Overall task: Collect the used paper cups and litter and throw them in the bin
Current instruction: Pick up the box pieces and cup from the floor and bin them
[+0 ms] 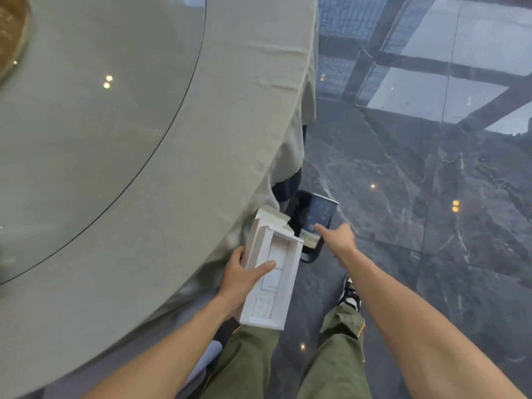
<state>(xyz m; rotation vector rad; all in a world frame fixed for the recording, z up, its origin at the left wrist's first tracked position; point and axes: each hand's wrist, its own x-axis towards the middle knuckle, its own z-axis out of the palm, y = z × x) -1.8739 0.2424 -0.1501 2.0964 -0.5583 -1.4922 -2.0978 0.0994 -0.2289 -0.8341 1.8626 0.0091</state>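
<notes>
My left hand grips an open white cardboard box, held level beside the table's edge, thumb pressed into its inside. My right hand reaches down and forward, closed on a dark blue patterned paper cup. The cup is tilted over the mouth of a small black bin that stands on the floor, partly under the tablecloth. A pale scrap shows at the cup's lower end; I cannot tell what it is. The bin's inside is dark.
A round table draped in a grey-green cloth fills the left, with a glass turntable on it and a gold object at the top left. Dark glossy marble floor lies to the right. My legs and a shoe are below.
</notes>
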